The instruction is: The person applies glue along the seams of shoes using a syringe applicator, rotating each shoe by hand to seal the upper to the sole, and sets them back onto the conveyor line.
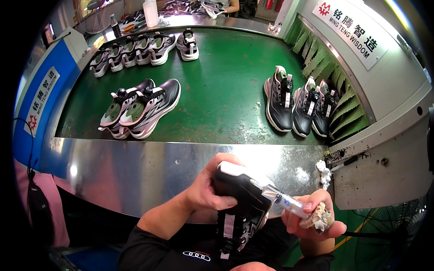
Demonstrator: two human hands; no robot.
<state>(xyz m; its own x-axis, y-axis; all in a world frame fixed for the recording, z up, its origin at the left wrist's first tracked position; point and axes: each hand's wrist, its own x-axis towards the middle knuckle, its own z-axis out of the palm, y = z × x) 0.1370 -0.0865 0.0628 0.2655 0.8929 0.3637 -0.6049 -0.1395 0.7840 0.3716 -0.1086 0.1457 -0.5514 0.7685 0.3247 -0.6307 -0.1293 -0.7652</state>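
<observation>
A black sneaker point(242, 192) with a white sole hangs above the near metal edge, tilted with its toe away from me. My left hand point(205, 192) is wrapped round its toe end, thumb on the black upper. A clear syringe point(291, 205) is gripped in my right hand point(316, 201), its tip end at the seam between upper and sole; whether it touches there I cannot tell. The same hand also holds a crumpled off-white wad point(320, 219), tucked against the syringe's rear end. Black and pink straps of the sneaker dangle near my chest.
Beyond the metal ledge point(135, 158) lies a green belt point(217, 90). It carries a pair of sneakers point(151, 108) at left, three sneakers point(305, 106) at right beside green strip curtains point(348, 106), and a far row point(135, 49). White crumpled tissue point(323, 174) lies on the ledge's right end.
</observation>
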